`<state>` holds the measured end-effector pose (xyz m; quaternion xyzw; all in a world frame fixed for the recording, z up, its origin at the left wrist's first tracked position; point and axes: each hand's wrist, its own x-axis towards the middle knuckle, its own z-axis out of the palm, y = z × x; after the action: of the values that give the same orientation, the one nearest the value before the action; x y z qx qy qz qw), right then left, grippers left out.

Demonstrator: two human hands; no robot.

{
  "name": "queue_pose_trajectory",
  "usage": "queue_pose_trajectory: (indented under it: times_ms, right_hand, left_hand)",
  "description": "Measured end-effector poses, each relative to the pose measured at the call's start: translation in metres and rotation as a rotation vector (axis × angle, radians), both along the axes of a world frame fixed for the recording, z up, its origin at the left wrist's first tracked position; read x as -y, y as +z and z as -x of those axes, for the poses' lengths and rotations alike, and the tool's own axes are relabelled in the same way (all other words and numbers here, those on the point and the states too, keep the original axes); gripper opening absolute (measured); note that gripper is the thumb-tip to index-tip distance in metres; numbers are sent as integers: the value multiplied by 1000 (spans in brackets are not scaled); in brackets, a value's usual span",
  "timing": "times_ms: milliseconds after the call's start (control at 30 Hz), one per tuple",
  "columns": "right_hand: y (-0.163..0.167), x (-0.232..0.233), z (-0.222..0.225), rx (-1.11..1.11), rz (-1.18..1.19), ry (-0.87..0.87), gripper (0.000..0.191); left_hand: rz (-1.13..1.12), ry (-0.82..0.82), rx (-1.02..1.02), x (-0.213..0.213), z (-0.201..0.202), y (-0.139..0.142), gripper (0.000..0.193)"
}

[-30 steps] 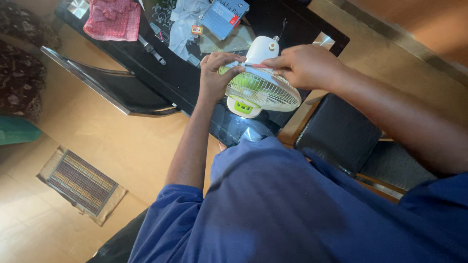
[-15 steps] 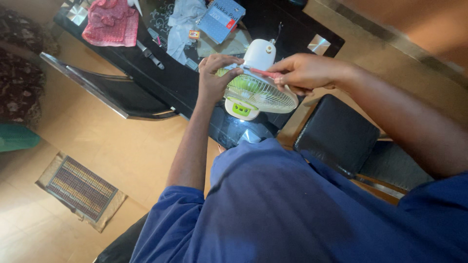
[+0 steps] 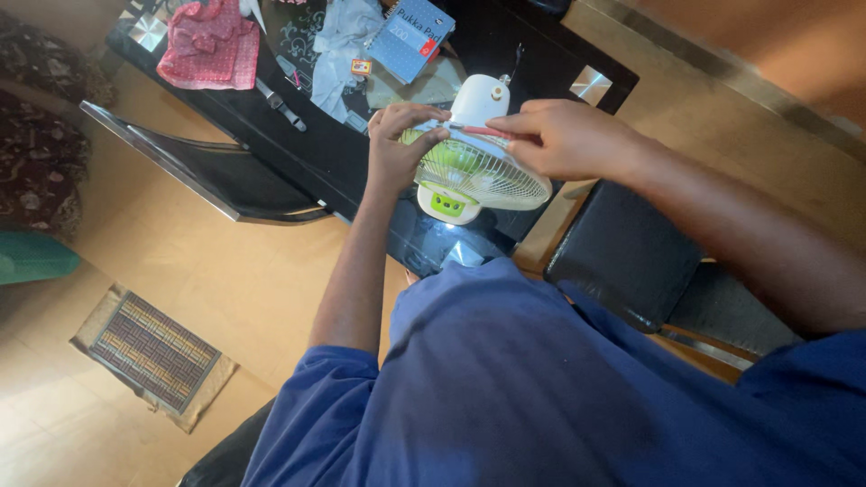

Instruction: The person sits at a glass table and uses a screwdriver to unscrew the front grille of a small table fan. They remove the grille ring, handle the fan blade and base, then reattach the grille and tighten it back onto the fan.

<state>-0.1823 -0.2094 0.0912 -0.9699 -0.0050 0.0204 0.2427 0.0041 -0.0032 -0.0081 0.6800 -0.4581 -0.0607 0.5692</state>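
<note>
A small white table fan with a wire grille and a green panel on its base stands on the black glass table. My left hand grips the left rim of the grille. My right hand holds a thin red-handled tool, seemingly a screwdriver, laid across the top of the grille toward my left fingers. The tool's tip is hidden by my fingers.
On the table lie a red cloth, a pale cloth, a blue spiral notebook and a dark tool. Black chairs stand at left and right. A woven mat lies on the wooden floor.
My right hand has shifted slightly along the fan's top rim with the tool. The view has moved a little; the fan stays between both hands.
</note>
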Motion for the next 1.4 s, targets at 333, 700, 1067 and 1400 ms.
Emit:
queue_pose_trajectory:
  times_ms: [333, 700, 1067, 1400]
  right_hand:
    - [-6, 10, -8, -440, -812, -460, 36]
    - [12, -5, 4, 197, 265, -44, 31]
    - [-2, 5, -10, -333, -379, -253, 40]
    - [21, -26, 2, 190, 377, -95, 34]
  left_hand:
    - [-46, -6, 14, -3, 1, 4, 23]
    - [-51, 13, 60, -4, 0, 1, 24]
    - [-77, -15, 8, -5, -2, 1, 26]
    - [-67, -15, 4, -4, -6, -1, 24]
